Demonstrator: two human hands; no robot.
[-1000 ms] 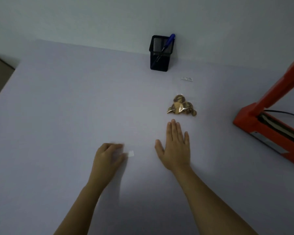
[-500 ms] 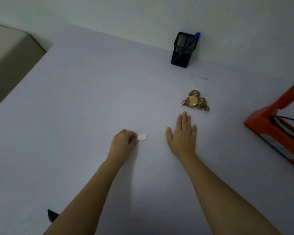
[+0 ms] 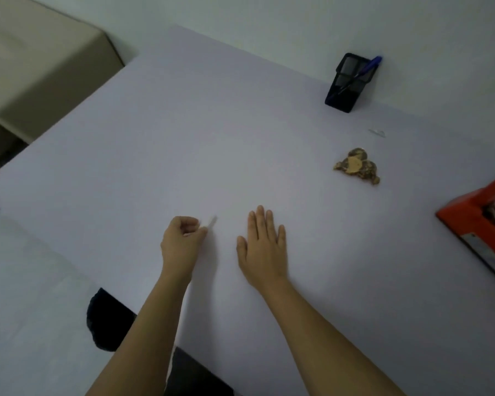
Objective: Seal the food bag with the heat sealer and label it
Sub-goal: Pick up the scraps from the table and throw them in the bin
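Observation:
A small clear food bag (image 3: 356, 166) filled with brown pieces lies on the white table (image 3: 212, 132), far right of centre. My left hand (image 3: 182, 241) pinches a small white label (image 3: 212, 222) between thumb and fingers, just above the table. Right beside it, my right hand (image 3: 262, 244) lies flat on the table with straight fingers, well short of the bag. The orange heat sealer (image 3: 480, 224) stands at the right edge, partly cut off by the frame.
A black mesh pen holder (image 3: 347, 84) with a blue pen (image 3: 363, 72) stands at the back by the wall. A small clear scrap (image 3: 377, 132) lies behind the bag. A beige cushioned seat (image 3: 35, 61) sits beyond the table's left edge.
The view has swung left, so everything shifted right in frame. My left hand has lifted and turned the label slightly. The right hand stays flat on the table.

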